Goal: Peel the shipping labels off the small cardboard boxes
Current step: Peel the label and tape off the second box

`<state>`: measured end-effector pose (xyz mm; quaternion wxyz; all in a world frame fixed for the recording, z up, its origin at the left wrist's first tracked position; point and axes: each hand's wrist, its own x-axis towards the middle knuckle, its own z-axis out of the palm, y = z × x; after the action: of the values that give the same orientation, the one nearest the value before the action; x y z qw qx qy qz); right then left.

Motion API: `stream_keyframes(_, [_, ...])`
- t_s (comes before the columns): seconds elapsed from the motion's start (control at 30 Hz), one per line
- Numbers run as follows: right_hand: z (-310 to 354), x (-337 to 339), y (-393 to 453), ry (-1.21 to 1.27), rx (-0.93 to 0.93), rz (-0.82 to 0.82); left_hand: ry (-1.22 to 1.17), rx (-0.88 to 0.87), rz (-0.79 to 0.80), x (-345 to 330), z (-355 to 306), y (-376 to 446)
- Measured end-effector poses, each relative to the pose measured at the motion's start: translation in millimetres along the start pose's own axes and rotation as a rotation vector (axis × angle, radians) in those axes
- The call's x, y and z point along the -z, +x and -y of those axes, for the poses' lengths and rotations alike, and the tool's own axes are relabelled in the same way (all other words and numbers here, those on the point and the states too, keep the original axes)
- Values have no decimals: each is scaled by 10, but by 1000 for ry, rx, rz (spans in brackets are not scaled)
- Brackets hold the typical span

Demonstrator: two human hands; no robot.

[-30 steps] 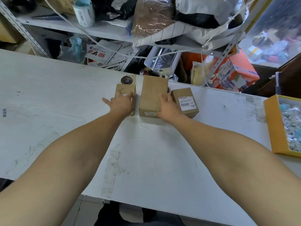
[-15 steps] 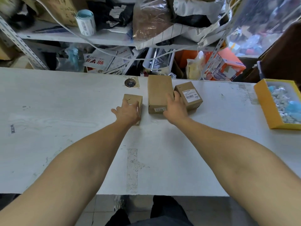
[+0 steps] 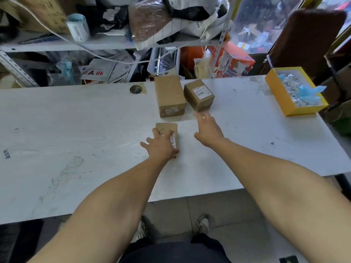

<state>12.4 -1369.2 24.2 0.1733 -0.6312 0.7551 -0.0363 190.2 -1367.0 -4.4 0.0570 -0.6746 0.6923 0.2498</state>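
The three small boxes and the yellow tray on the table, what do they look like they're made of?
The three small boxes: plain brown cardboard, matte, with folded edges and white paper labels stuck on. The yellow tray: probably coated cardboard or thin plastic, with smooth, evenly coloured thin walls; the picture does not settle which.

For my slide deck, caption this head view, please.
Left hand holds a small labelled box on the white table; right hand reaches, fingers open, toward two more boxes.

bare table (image 3: pixel 76 120) left — boxes (image 3: pixel 170 95) ahead
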Motion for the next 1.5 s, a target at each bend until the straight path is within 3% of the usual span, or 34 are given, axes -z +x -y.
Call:
stream_keyframes(0.27, [-1121, -91, -440, 42, 18, 330, -30, -121, 80, -460, -969, -210])
stream_keyframes(0.5, [-1555, -81, -511, 220, 84, 307, -17, -258, 137, -707, -1537, -244])
stream_keyframes(0.67, [-1776, -65, -477, 209, 88, 304, 35, -279, 115, -805, -1744, -243])
stream_keyframes(1.13, [-1908, -39, -281, 240, 46, 284, 55, -382, 84, -744, -1784, 17])
stream_keyframes(1.5, [-1828, 93, 9, 249, -6, 235, -44, -501, -39, -627, -1713, 297])
